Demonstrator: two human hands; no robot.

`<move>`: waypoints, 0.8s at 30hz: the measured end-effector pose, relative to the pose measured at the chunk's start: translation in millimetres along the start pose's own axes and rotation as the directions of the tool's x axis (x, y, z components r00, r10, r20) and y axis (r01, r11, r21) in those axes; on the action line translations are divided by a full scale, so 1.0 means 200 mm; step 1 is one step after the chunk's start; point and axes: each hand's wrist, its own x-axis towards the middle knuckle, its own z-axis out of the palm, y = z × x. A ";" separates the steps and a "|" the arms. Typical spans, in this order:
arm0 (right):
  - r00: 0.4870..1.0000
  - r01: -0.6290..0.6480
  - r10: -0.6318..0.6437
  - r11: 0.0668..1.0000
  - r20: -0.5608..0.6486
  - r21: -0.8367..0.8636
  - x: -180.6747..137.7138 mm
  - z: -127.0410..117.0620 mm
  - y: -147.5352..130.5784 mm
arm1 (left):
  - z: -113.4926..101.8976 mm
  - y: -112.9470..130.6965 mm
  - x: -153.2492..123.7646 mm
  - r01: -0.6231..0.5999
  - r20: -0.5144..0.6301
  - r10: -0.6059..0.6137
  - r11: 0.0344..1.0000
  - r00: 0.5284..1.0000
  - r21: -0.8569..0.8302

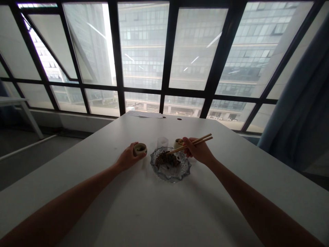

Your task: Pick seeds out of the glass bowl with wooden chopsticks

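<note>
My left hand [130, 157] is wrapped round a small pale cup [140, 150] with something dark inside, left of the glass dish. In my right hand [196, 150] is a pair of chopsticks [199, 140], their tips down at a heap of dark brown dried bits [166, 159]. That heap lies in a clear glass dish with a wavy rim [183, 174]. Behind the dish stands a translucent cup [162, 142]. Partly hidden by my right fingers, a second small cup [177, 143] holds brownish pieces.
All of this stands on a long white table [154, 212] reaching towards large windows. Papers [146, 114] lie at its far end, near a dark round spot [179, 119]. A blue curtain [295, 103] hangs at the right; another white table [28, 109] is at the left.
</note>
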 end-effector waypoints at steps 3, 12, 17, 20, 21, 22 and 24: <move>1.000 -0.004 0.004 1.000 0.006 0.013 0.00 0.00 0.00 | 0.00 0.00 0.00 -0.002 -0.006 0.002 1.000 1.000 -0.001; 0.999 -0.035 0.035 0.999 0.009 -0.025 0.00 -0.03 -0.03 | -0.01 0.01 0.00 0.005 0.010 -0.005 1.000 1.000 -0.002; 0.991 -0.021 0.032 0.996 0.129 -0.083 -0.03 -0.02 -0.08 | -0.01 0.01 0.00 0.012 0.017 -0.012 1.000 1.000 -0.015; 0.991 0.000 0.009 0.998 0.132 -0.069 -0.04 -0.03 -0.09 | -0.01 0.01 0.00 0.006 0.011 -0.006 1.000 1.000 -0.006; 0.992 0.002 0.005 0.998 0.126 -0.056 -0.04 -0.04 -0.09 | -0.01 0.01 0.00 0.002 0.010 -0.002 1.000 1.000 -0.003; 0.993 0.000 0.005 0.999 0.117 -0.041 -0.04 -0.04 -0.09 | -0.01 0.02 0.00 -0.001 0.008 0.001 1.000 1.000 -0.002; 0.997 -0.016 0.017 1.000 0.082 -0.007 -0.02 -0.05 -0.07 | -0.01 0.02 0.00 -0.002 0.009 0.002 1.000 1.000 -0.010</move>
